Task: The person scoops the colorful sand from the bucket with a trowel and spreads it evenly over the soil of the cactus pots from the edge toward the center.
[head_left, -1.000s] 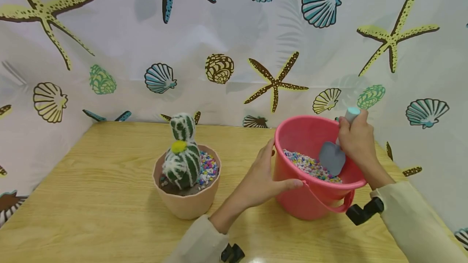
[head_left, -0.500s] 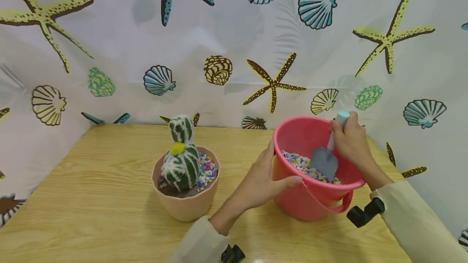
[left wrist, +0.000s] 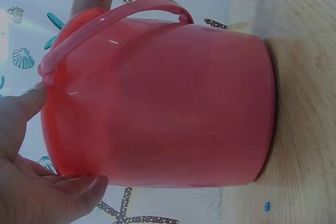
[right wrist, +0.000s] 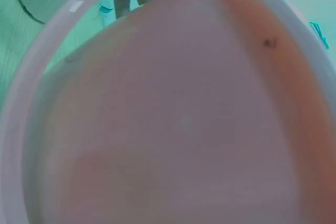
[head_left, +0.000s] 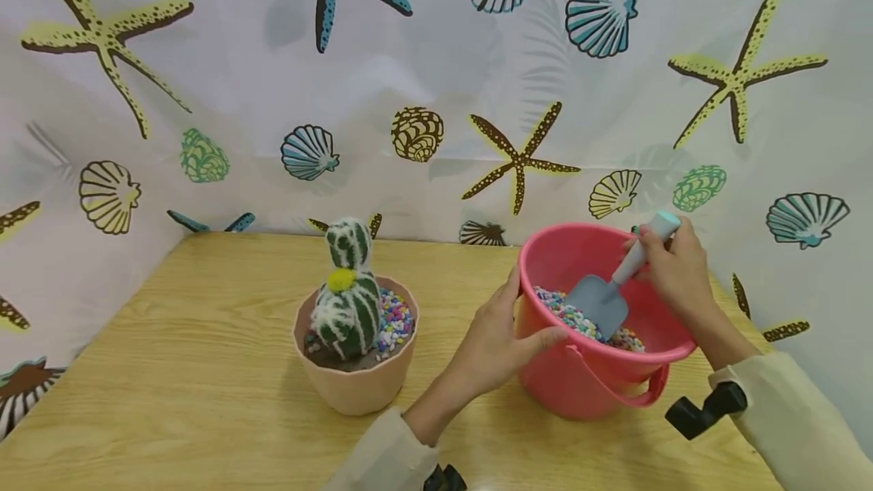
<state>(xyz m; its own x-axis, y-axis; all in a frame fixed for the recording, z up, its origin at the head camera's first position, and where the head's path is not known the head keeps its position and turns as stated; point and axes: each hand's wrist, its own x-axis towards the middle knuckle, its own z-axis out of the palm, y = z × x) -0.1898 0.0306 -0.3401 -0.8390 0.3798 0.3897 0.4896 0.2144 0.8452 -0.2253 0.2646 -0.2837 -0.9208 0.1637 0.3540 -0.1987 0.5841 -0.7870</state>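
Note:
A pink bucket [head_left: 588, 377] stands on the wooden table [head_left: 191, 377] at the right, with coloured pebbles [head_left: 562, 308] inside. My left hand [head_left: 501, 332] holds its left side, thumb at the rim and fingers around the wall; the left wrist view shows the same hand [left wrist: 31, 182] against the bucket [left wrist: 168, 103]. My right hand [head_left: 671, 267] grips the pale handle of a small grey trowel [head_left: 600, 301], whose blade digs into the pebbles. The right wrist view shows only the bucket's inner wall [right wrist: 173, 119], blurred.
A beige pot [head_left: 358, 381] with a green-and-white cactus [head_left: 346, 290], dark soil and coloured pebbles stands left of the bucket. A curtain with shells and starfish [head_left: 436, 82] closes in the table at the back and on both sides.
The trowel blade has tipped lower and moved left into the pebbles, with the handle now slanting up to the right. My left hand has stayed on the bucket.

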